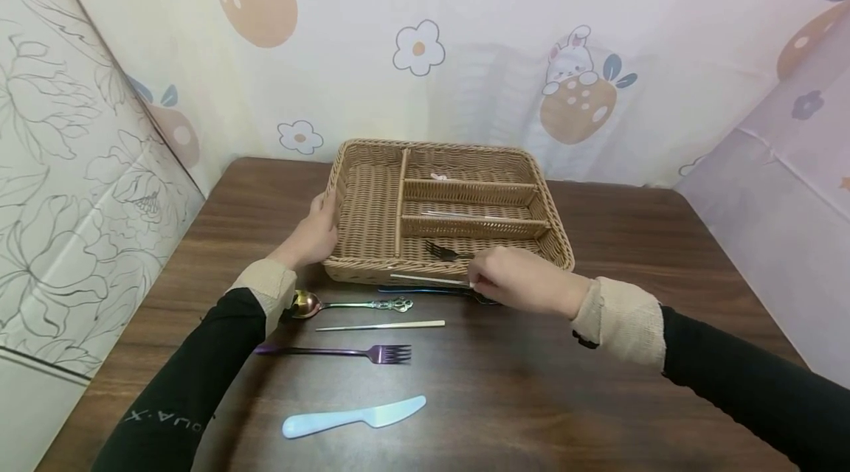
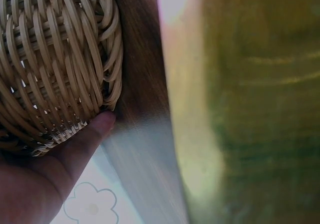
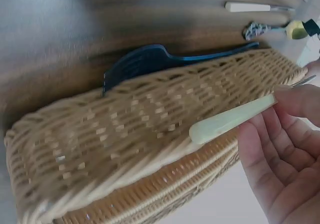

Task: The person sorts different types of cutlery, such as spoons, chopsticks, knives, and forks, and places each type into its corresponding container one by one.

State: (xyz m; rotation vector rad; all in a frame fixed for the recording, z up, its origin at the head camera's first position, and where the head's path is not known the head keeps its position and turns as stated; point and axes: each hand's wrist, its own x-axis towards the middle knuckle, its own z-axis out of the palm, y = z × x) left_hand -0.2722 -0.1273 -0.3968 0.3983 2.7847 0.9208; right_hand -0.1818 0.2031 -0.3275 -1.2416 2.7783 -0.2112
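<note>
Right hand (image 1: 524, 276) pinching a chopstick, left hand (image 1: 312, 232) gripping a basket

So the right thumb and fingers are pinching what's looking like a cream-handled metal chopstick (image 3: 235, 119), right where handle is meeting metal. The left is gripping the left end of the wicker basket (image 1: 365, 217), thumb pressing the weave.

Closest in, a light-blue knife (image 1: 355, 417) is lying on the wood-grain table (image 1: 531, 413), then a purple fork (image 1: 378, 354), a matching chopstick (image 1: 398, 325) and an ornate gold spoon (image 1: 352, 304). The held chopstick is hovering by the basket's near rim; can't tell if they're touching.

Handling-wise, I'm guessing light, stiff and tough, the metal being the slippery bit, so I'd be holding the fatter cream handle. The basket's probably flexing a little.

Writing: pale letters (image 1: 162, 420) are running across the left sleeve (image 1: 173, 383), but only an X is reading clearly.
</note>
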